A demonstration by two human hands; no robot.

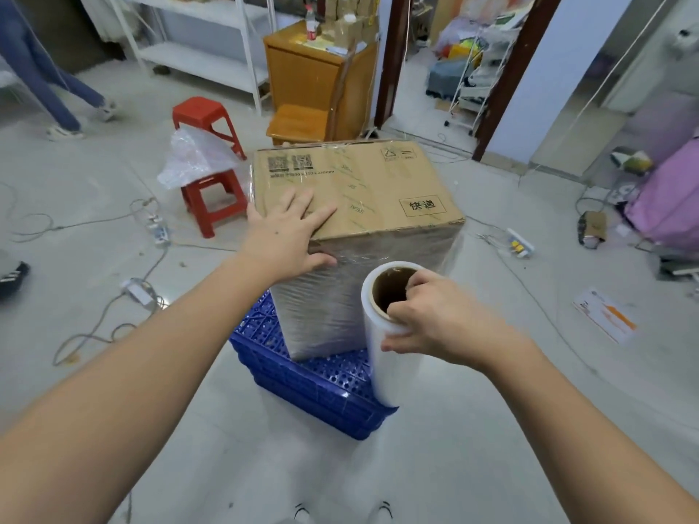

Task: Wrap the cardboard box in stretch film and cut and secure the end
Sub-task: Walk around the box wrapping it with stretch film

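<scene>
A brown cardboard box (378, 183) stands on a blue plastic crate (321, 387) in the middle of the floor. Its sides are covered in layers of clear stretch film. My left hand (287, 232) rests flat on the box's near left top corner, fingers spread, thumb over the edge. My right hand (435, 315) grips the top of an upright roll of stretch film (389, 357), with fingers hooked into its cardboard core. The roll stands just in front of the box's near right corner, and film runs from it to the box.
Two red stools (212, 198) with a crumpled clear plastic bag (193, 156) stand left of the box. Cables and power strips (157, 225) lie across the floor. A wooden cabinet (314, 77) and white shelves are behind. A person's legs (56, 88) are at far left.
</scene>
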